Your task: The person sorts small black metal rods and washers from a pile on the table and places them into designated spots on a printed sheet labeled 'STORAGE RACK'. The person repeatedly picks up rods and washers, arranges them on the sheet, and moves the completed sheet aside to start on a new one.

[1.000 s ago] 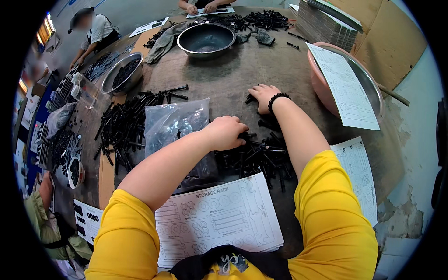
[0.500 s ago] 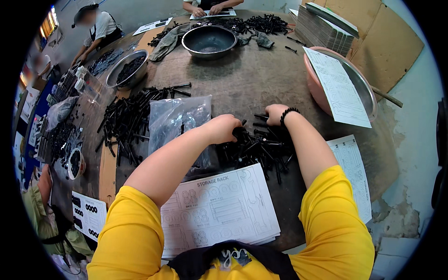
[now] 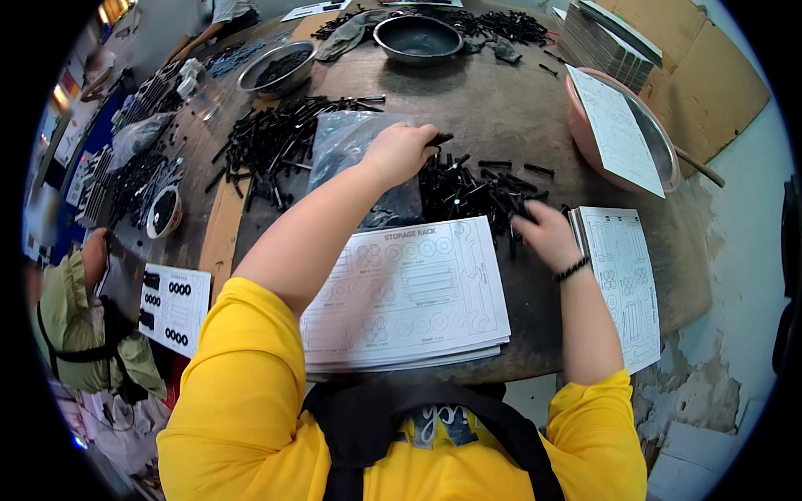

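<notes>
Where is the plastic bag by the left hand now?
In the head view, the plastic bag lies just left of centre, partly hidden by the left forearm, between the left bolt pile and the right bolt pile.

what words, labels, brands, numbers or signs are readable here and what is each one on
I'll describe the print rather than copy it.
Sheet stack before the person: bold heading, legible; captions too small.
Sheets at right: small sideways heading, barely legible; captions too small.
Sheet on the pink basin: too small.
Sheet at lower left: too small.
Yellow shirt: pale script on the chest, not fully readable.
</notes>
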Action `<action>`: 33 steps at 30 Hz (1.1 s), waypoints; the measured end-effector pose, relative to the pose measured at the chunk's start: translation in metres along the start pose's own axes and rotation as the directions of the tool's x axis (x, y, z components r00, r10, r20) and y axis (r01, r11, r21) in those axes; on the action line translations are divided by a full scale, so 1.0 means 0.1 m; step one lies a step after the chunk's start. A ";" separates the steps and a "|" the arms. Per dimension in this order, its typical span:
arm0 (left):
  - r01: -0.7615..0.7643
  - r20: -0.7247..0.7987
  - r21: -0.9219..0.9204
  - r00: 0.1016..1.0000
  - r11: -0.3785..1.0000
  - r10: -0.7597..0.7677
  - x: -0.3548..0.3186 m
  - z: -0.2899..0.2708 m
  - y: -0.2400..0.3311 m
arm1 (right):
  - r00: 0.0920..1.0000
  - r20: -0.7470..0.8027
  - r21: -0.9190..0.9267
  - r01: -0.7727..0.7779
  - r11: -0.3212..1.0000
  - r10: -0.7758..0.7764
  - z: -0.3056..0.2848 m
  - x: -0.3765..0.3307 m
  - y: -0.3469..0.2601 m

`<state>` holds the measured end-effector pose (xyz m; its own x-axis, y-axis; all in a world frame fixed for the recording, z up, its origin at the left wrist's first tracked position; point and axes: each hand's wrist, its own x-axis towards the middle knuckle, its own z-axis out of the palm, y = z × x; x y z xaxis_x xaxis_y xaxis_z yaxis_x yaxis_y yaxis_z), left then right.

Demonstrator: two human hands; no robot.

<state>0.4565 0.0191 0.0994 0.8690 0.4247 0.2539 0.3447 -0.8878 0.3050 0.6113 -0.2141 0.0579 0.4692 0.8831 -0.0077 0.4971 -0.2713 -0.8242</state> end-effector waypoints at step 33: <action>0.095 0.018 -0.180 0.996 0.979 -0.093 -3.10 -0.26 -0.13 | 0.859 0.137 -0.173 0.512 0.842 -0.494 2.15 -1.01 -1.22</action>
<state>0.1731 -0.0967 0.0408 0.8393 0.5022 0.2082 0.3561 -0.7972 0.4875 0.3460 -0.1875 0.0375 0.0575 0.9446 0.3232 0.7847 0.1574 -0.5996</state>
